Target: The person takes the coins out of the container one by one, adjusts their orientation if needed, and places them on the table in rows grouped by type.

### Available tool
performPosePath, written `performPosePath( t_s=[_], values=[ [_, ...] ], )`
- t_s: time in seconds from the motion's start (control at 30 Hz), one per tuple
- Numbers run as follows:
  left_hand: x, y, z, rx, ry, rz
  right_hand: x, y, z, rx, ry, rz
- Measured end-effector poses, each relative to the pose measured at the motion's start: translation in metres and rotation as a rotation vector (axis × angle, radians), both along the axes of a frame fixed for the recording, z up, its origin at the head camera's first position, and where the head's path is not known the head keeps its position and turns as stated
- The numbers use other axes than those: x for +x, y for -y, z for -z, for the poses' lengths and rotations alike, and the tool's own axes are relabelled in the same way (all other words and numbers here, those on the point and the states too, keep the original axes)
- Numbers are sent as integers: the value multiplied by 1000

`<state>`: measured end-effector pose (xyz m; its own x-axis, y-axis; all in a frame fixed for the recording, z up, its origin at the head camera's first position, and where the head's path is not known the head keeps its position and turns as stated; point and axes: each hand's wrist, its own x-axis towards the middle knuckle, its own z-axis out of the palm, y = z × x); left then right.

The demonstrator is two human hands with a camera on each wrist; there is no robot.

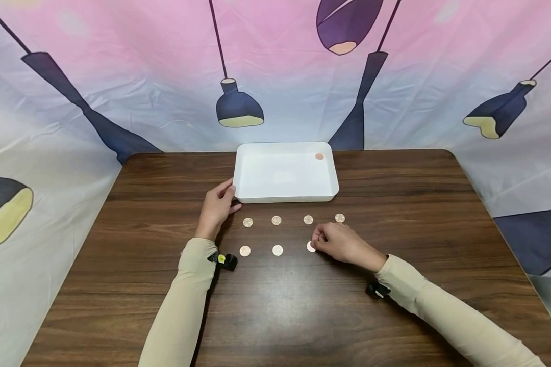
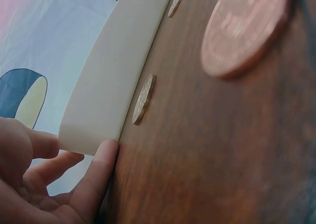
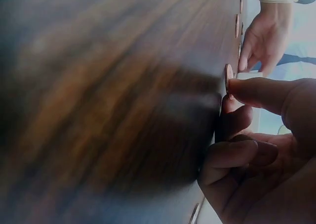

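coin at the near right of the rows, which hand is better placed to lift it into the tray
Right. The right hand already has fingertips on that coin, while the left hand rests against the white tray.

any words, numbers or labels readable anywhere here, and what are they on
No text can be read in any view.
The big coin in the left wrist view has raised marks, too blurred to read.
The coins on the table are too small to show lettering.
The coin in the white tray is too small as well.
The white tray and the lamp-print backdrop carry no writing.
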<state>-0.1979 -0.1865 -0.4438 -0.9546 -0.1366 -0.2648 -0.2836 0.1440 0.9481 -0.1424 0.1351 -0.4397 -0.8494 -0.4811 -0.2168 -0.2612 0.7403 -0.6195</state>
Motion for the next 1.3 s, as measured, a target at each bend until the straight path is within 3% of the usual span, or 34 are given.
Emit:
performPosePath(
  t_s=[0.3,0.7,0.97,1.1,1.3],
  values=[
    [-1,-2,-2,-2,-14,-5,-1,-1,-1,12,-49,-15],
    [-2,-2,-2,8,-5,-2,-1,-3,-2,19,-15,-16],
    [-1,-2,-2,2,-3,-2,-2,-9,-10,-80,30,-33],
    [0,-2,-2,4,0,0,-14,-12,-29,-106,5,-18],
    [1,-1,0,1,5,-3,-52,-21,-60,-73,-46,14]
  ],
)
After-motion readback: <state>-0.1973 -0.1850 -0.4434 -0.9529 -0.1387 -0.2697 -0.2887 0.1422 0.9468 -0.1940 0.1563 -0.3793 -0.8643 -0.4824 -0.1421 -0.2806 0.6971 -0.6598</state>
